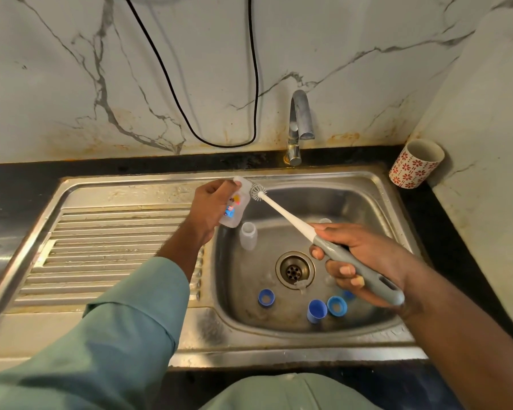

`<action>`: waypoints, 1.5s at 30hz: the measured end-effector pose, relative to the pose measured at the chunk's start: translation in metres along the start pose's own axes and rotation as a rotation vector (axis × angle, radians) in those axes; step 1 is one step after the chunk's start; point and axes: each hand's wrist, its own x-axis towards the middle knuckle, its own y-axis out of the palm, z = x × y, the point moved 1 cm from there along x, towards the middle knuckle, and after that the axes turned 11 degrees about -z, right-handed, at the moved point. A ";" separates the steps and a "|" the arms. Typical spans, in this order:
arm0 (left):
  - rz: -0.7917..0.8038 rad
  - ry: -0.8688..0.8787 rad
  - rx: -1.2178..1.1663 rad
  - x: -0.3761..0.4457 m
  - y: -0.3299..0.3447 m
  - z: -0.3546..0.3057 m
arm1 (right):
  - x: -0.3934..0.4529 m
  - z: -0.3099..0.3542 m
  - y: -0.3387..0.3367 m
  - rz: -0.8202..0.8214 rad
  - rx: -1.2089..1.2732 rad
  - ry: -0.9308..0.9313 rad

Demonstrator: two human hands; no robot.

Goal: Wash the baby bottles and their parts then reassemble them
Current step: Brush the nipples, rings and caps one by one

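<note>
My left hand (211, 204) grips a clear baby bottle (234, 207) with a colourful print, held tilted above the left rim of the sink basin (376, 199). My right hand (365, 258) grips the grey handle of a white bottle brush (282, 214); its round bristle head (258, 193) touches the bottle's upper side. A second clear bottle (248, 235) stands upright in the basin. Several blue parts lie near the basin's front: a ring (266, 298), a cap (316, 311) and another ring (337, 306). A clear teat (300, 284) lies by the drain (294, 270).
A chrome tap (299, 125) stands behind the basin, with no water running. The ribbed steel drainboard (107, 250) lies to the left. A red-patterned white cup (415, 164) stands on the black counter at the back right. A black cable (219, 113) hangs on the marble wall.
</note>
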 end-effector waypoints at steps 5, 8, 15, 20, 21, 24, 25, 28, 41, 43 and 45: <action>-0.080 0.006 -0.030 0.003 0.002 -0.005 | 0.004 -0.004 0.002 -0.008 0.014 -0.027; -0.003 0.057 0.057 0.005 0.001 -0.005 | 0.004 -0.002 0.002 0.000 0.030 -0.012; 0.029 0.057 0.051 0.004 0.002 -0.006 | 0.002 0.000 0.000 0.011 0.041 -0.016; -0.165 0.031 -0.060 0.012 0.000 -0.004 | -0.007 0.004 -0.001 0.088 0.021 -0.021; -0.172 0.028 -0.056 0.014 -0.001 -0.002 | -0.009 0.004 -0.001 0.116 0.031 -0.024; -0.162 -0.011 -0.053 0.009 0.004 0.005 | -0.007 0.008 -0.002 0.071 0.061 -0.078; -0.169 -0.027 -0.051 0.007 0.006 0.006 | -0.007 0.009 -0.003 0.032 0.024 -0.110; -0.178 0.003 0.043 0.007 0.003 0.007 | -0.008 0.008 -0.007 -0.078 -0.241 -0.229; 0.091 0.038 0.133 0.011 0.002 0.003 | -0.004 -0.008 0.007 -0.215 -0.648 -0.390; 0.039 0.065 0.197 0.013 0.001 -0.001 | -0.003 -0.010 0.005 -0.243 -0.791 -0.456; -0.006 0.081 0.274 0.013 0.000 -0.006 | -0.001 -0.010 0.000 -0.277 -0.980 -0.575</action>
